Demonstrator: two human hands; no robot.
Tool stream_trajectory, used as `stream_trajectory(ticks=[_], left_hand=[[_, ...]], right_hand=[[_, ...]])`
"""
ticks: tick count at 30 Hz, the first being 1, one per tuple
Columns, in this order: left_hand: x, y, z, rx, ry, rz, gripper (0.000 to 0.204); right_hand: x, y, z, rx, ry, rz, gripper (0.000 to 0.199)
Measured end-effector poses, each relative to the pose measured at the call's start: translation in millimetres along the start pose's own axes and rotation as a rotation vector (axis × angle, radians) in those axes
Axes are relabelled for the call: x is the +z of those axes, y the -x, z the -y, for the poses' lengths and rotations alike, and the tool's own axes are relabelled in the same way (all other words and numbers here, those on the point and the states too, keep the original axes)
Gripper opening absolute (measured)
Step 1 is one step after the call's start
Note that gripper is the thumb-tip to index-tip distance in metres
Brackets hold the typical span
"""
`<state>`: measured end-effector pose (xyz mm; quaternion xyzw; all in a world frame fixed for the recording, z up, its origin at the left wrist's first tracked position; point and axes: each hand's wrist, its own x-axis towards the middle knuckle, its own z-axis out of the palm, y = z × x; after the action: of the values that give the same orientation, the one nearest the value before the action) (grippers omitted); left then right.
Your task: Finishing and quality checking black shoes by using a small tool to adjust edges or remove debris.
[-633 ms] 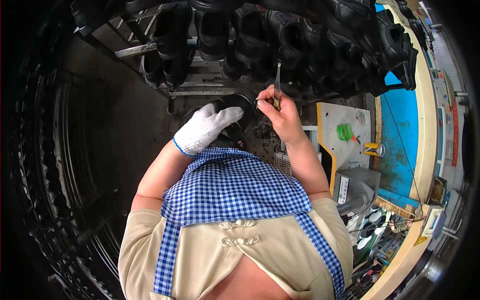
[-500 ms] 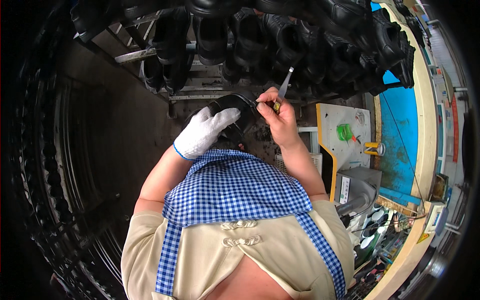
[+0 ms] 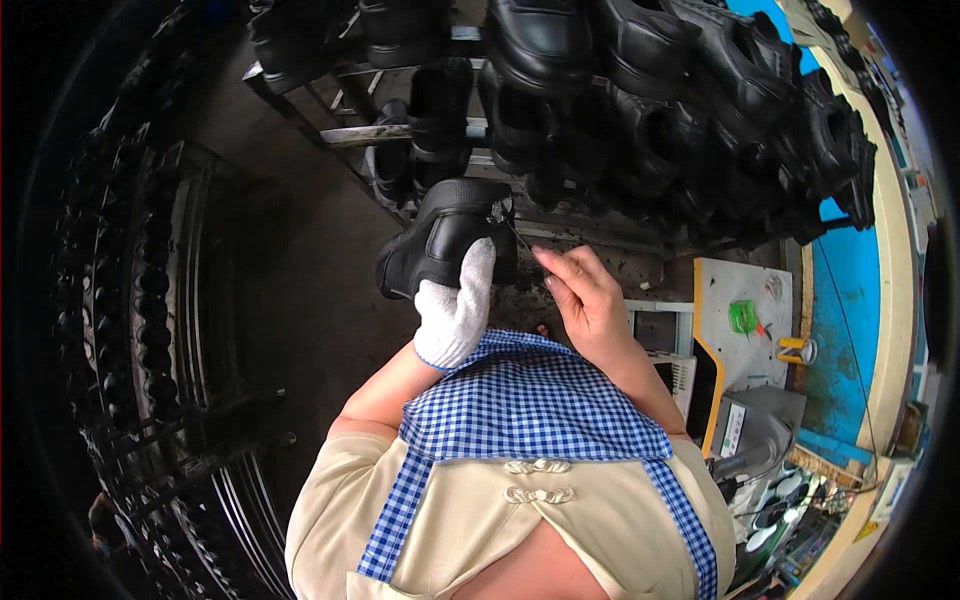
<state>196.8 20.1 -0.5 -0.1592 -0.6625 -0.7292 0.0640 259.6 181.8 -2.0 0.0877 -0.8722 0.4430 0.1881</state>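
Observation:
In my gloved left hand [image 3: 455, 312] is a black leather shoe [image 3: 445, 235], tilted with its ridged sole edge up. My white-gloved thumb presses on the upper, while the other fingers are hidden behind the shoe. A small whitish, shiny patch shows at the shoe's upper right edge. My bare right hand [image 3: 585, 295] is closed just right of the shoe, pinching a thin-bladed tool [image 3: 522, 242] whose dark tip points at the shoe's edge. The tool's handle is hidden in my fingers, and I cannot tell whether its tip touches the shoe.
Ahead stands a metal rack [image 3: 370, 135] with rows of black shoes [image 3: 540, 45]. Another dark rack [image 3: 165, 300] runs along the left. At right, a white worktable [image 3: 745, 320] with yellow edging carries a green container [image 3: 742, 316]; a grey machine [image 3: 765, 420] stands nearer.
The shoe has been turned and raised, showing its side and sole edge. The tool's blade, which pointed up and away, now points toward the shoe. My view has shifted left.

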Motion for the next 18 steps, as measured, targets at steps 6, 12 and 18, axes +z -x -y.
stream_trajectory(ticks=[6,12,18], left_hand=[[-11.5,-8.8,15.5,0.196,-0.293,-0.056,0.017],[-18.7,-20.0,9.8,0.181,-0.331,-0.074,0.017],[-19.9,-13.7,29.5,0.112,-0.158,-0.131,0.019]], right_hand=[[17.2,-18.5,16.4,0.020,0.028,0.040,0.037],[41.6,-25.2,24.6,0.002,0.102,-0.027,0.040],[59.7,-34.0,30.5,-0.013,0.044,-0.093,0.041]])
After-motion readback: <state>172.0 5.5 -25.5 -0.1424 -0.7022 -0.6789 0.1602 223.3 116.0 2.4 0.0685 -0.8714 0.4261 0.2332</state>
